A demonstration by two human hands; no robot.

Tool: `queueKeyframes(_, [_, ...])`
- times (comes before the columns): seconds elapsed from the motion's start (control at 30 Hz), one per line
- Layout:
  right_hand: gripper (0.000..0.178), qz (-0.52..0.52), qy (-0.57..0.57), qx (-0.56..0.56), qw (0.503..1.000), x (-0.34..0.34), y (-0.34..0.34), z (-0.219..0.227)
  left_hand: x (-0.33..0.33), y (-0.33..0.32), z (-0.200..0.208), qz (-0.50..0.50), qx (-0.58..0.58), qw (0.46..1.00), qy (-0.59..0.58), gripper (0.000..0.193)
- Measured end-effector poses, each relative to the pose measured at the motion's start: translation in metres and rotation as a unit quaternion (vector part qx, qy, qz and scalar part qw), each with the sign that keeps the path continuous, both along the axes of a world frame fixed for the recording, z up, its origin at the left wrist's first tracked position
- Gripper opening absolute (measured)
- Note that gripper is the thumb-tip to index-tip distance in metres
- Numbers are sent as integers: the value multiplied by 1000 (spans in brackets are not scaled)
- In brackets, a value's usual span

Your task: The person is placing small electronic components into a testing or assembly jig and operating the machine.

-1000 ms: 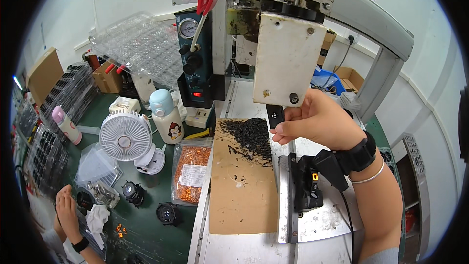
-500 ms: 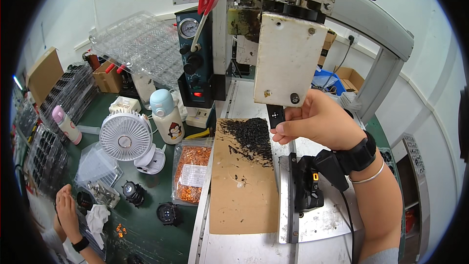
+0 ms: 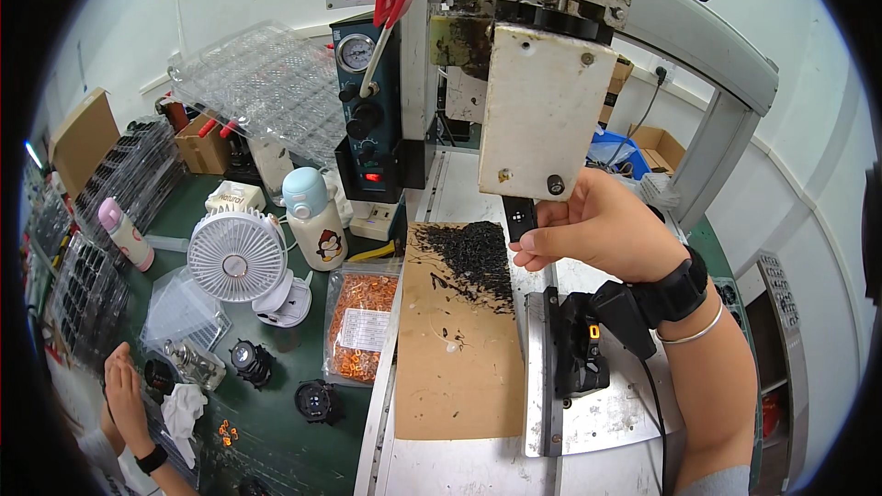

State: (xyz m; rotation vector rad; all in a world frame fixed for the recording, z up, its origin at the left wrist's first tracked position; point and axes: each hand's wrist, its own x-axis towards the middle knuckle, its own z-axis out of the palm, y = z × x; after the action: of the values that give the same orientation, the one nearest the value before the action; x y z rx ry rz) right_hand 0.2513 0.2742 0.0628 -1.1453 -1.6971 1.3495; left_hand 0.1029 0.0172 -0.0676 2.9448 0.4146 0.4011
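One right hand [image 3: 611, 230] holds one small black piece [image 3: 520, 219] at the lower edge of one white machine block [image 3: 542, 110].
This hand is almost closed, pinching the piece; the left hand, out of view, I cannot tell. Nearby are one black heap [image 3: 470, 253] on one brown board [image 3: 459, 386]; on the green table [image 3: 285, 445], one fan [image 3: 234, 253], two bottles [image 3: 317, 222], one bag of orange parts [image 3: 354, 289], two round black devices [image 3: 252, 363].

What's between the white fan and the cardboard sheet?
A clear bag of orange parts, then the machine bed's pale edge; shown in the head view.
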Motion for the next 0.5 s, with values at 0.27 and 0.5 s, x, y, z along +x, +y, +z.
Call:
queueKeyframes(0.27, [30, 10, 6, -4, 1000, 1, 0, 0, -2, 2, 7, 0, -2, 1000, 27, 58])
queueKeyframes(0.5, [30, 9, -2, -3, 1000, 1, 1, -1, -2, 3, 7, -4, -9, 1000, 15, 55])
